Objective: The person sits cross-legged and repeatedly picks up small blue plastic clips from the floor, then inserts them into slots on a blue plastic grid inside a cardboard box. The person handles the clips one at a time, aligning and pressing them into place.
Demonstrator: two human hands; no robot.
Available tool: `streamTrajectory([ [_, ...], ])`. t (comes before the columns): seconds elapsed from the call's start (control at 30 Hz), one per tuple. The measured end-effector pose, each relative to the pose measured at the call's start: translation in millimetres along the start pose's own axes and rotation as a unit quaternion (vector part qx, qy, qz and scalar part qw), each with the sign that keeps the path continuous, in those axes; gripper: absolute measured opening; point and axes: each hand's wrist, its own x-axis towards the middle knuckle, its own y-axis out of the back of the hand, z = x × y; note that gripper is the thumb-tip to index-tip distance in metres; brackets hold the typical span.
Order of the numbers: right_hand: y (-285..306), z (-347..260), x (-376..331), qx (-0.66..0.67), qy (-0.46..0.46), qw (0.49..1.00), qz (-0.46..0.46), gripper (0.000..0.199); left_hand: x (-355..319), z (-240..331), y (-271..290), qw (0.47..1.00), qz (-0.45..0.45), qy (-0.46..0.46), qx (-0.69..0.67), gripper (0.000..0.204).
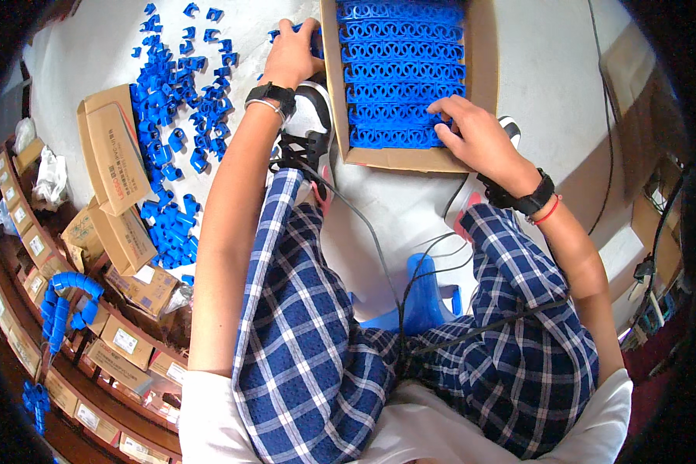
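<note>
In front of me an open cardboard box [402, 158] holds several neat rows of blue plastic pipe clips [402, 73]. My right hand [475, 131] is over the box's near right corner. Its index finger and thumb are apart, with the fingertips at the end of the lower rows. Left of the box, by my shoe, my left hand [290, 58] has its fingers bent down around blue clips [317, 45] that show on both sides of it. The hand partly hides them.
Loose blue clips and fittings [178, 139] are strewn over the floor at left, beside an opened cardboard carton [116, 155]. Shelves of small boxes [124, 340] line the far left. A blue stool [425, 294] is beneath me; black cables [371, 224] hang between my legs.
</note>
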Motion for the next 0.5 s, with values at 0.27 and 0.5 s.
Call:
streamTrajectory([
  [0.27,1.8,1.7,0.5,-0.007,0.022,1.0,-0.003,0.025,-4.3,-26.1,21.8,0.998,0.047,0.001,-0.044,0.063],
  [0.5,2.7,-0.8,2.2,0.005,0.026,1.0,0.005,0.024,-22.6,-56.6,64.0,0.695,0.015,0.167,-0.699,0.057],
])
